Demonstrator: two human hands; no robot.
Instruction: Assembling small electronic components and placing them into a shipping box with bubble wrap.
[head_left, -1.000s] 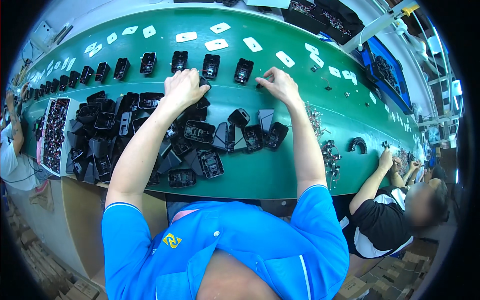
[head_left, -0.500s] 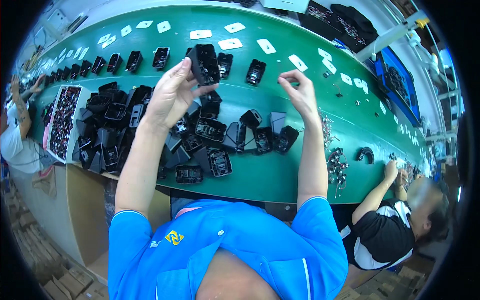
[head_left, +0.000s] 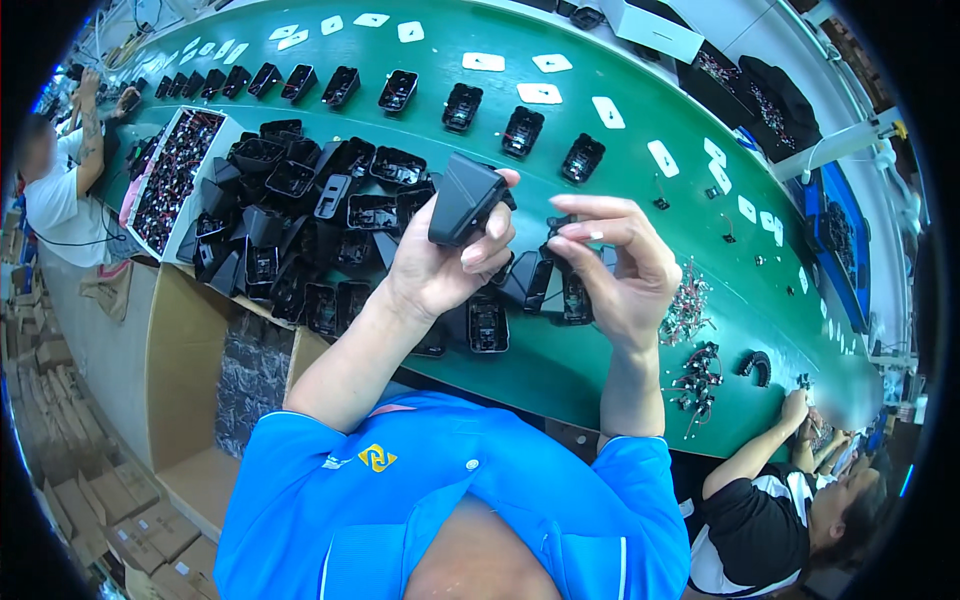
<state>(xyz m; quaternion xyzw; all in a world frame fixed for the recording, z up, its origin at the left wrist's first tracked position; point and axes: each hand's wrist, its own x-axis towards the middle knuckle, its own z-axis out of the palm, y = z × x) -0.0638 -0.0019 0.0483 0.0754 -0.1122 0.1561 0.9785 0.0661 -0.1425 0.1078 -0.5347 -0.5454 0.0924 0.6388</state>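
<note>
My left hand (head_left: 428, 268) grips a black plastic housing (head_left: 464, 204) above the bench, its smooth outer faces showing and its open side turned out of sight. Close to its right, my right hand (head_left: 632, 268) pinches a small dark part (head_left: 556, 234) between thumb and fingers. A narrow gap separates that part from the housing; its exact kind is too small to tell. Beneath and left of my hands lies a heap of similar black housings (head_left: 263, 262), some with their open side up. Beyond them, more housings (head_left: 522, 131) stand in a curved row.
White cards (head_left: 540, 93) lie along the green bench (head_left: 560, 365). A white box (head_left: 215, 150) of small wired parts stands left. Wired black parts (head_left: 700, 378) and loose wires (head_left: 690, 305) lie right. Co-workers sit at both sides; an open cardboard box (head_left: 180, 360) is below.
My left hand has come nearer and rightward, turning the housing from its open side to its outer faces. My right hand has drawn nearer to me, beside the housing. The whole view has shifted.
</note>
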